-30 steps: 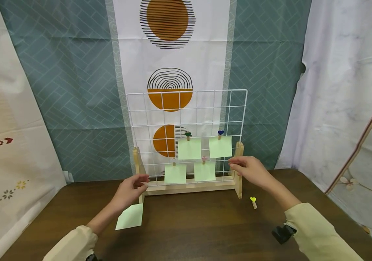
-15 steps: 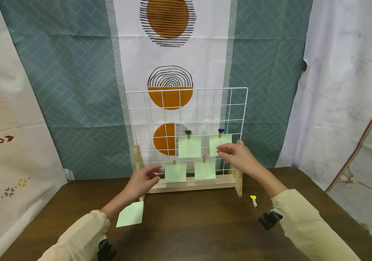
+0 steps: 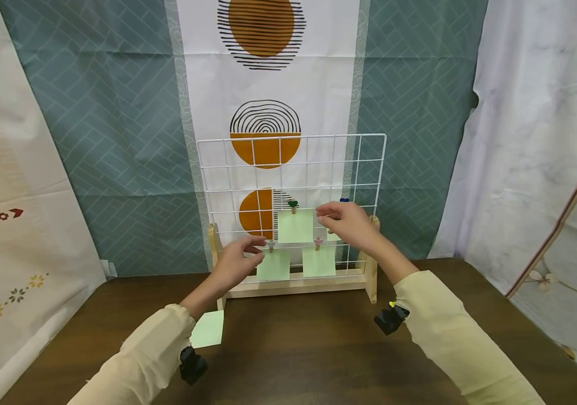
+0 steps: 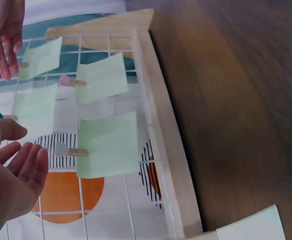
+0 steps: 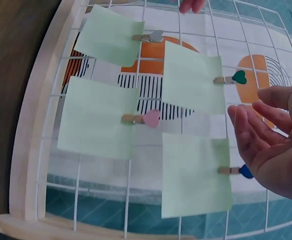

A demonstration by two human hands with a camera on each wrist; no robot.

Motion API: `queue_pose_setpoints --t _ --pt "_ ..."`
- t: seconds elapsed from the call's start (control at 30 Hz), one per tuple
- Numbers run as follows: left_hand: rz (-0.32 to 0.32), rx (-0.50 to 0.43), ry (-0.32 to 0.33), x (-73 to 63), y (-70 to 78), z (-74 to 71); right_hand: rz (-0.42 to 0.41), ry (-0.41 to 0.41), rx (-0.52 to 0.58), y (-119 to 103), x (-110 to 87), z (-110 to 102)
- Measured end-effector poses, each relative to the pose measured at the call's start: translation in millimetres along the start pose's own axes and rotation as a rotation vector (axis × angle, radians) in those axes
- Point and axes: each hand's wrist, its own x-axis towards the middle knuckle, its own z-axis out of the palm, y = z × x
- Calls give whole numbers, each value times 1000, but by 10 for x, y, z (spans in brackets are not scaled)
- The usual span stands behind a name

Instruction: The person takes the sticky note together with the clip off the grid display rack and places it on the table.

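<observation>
A white wire grid (image 3: 293, 187) stands upright in a wooden base, with several pale green notes clipped to it. My left hand (image 3: 239, 261), fingers loosely bent and holding nothing, is by the lower-left note (image 3: 274, 266), whose clip has a grey heart (image 4: 61, 149). Between the upper notes in the head view is my right hand (image 3: 347, 224), fingers relaxed and nothing between them. It covers most of the upper-right note (image 5: 196, 175), held by a blue-heart clip (image 5: 245, 171). A green-heart clip (image 5: 239, 77) holds the upper-left note (image 3: 295, 226); a pink-heart clip (image 5: 151, 118) holds the lower-right note (image 3: 318, 262).
A loose green note (image 3: 209, 329) lies on the dark wooden table (image 3: 293, 343) near the left forearm. A yellow-heart clip (image 3: 392, 304) is mostly hidden by the right wrist's camera (image 3: 390, 319). Patterned cloths hang behind and at both sides.
Both hands have moved inward and upward before the grid, the left one rightward and the right one leftward across the upper-right note. The clipped notes stay in place.
</observation>
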Motion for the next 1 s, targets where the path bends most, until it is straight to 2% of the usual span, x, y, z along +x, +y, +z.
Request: queue_pose_setpoints --t 0.17,0.37,0.5,0.6,0.7,0.9,1.0 --pt "-47 -39 35 111 86 46 19 19 25 -82 109 43" --pt "-62 -106 108 265 147 130 15 36 37 -154 220 86" --pt "-51 -162 145 333 155 178 20 40 38 -199 260 108" --pt "-21 -193 175 357 145 199 24 40 63 -231 284 119" --pt "-23 -218 198 397 130 224 38 40 114 -244 320 134" --pt "-125 -257 206 501 142 298 69 34 217 -212 392 185" --pt "-147 -253 208 548 149 340 88 29 255 -187 421 198"
